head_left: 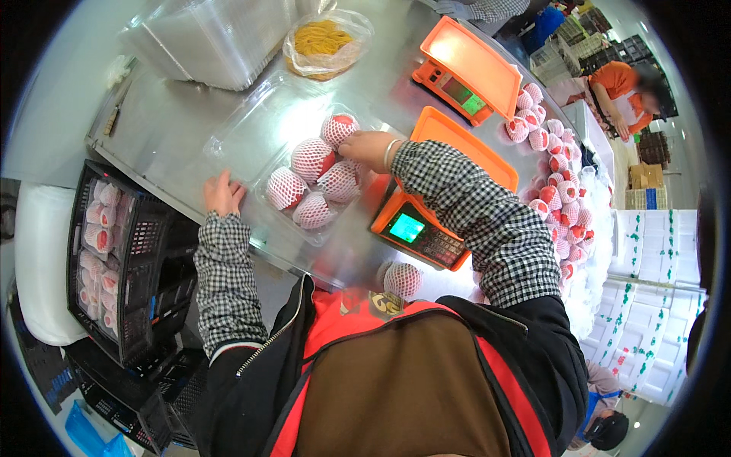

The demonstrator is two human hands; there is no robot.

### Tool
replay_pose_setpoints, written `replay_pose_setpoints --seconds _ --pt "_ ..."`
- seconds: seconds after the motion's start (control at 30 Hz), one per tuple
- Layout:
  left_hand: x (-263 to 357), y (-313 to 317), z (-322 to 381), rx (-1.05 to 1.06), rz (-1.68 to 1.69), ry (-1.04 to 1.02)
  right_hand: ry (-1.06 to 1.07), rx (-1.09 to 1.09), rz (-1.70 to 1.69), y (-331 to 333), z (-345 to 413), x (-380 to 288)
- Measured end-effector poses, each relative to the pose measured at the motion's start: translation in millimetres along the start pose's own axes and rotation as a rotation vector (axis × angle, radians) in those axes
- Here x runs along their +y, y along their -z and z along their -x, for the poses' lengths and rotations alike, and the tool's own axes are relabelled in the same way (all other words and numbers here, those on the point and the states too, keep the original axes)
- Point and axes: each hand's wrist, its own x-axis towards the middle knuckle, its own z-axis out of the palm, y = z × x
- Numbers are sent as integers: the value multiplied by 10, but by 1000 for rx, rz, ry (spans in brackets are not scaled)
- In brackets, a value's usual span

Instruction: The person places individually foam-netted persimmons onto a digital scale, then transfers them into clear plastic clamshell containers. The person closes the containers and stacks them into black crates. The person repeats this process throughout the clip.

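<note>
Round red fruits in white foam nets, several of them, including one fruit (285,188), sit in a clear plastic clamshell box (317,237). The box's lid (251,123) lies folded back on the steel table. My right hand (368,149) reaches over the far right corner of the box, its fingers touching the edge of a netted fruit (340,130); what lies under the palm is hidden. To the left of the box, my left hand (224,194) rests at the table's edge, fingers apart and holding nothing. Checked sleeves cover both forearms.
Two orange scales, the near scale (425,228) and the far scale (465,74), stand right of the box. Netted fruits (562,194) lie along the right side. Stacked clear boxes (211,43) and bagged yellow rubber bands (322,40) stand behind. A black crate (128,274) sits left. Other people are nearby.
</note>
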Motion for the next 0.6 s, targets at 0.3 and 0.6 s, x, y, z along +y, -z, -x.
replay_pose_setpoints --seconds 0.3,0.6 --pt "578 -510 -231 -151 -61 -462 -103 168 -101 80 7 -97" --pt "283 -173 1460 -723 -1022 -1266 -757 730 -886 154 360 562"
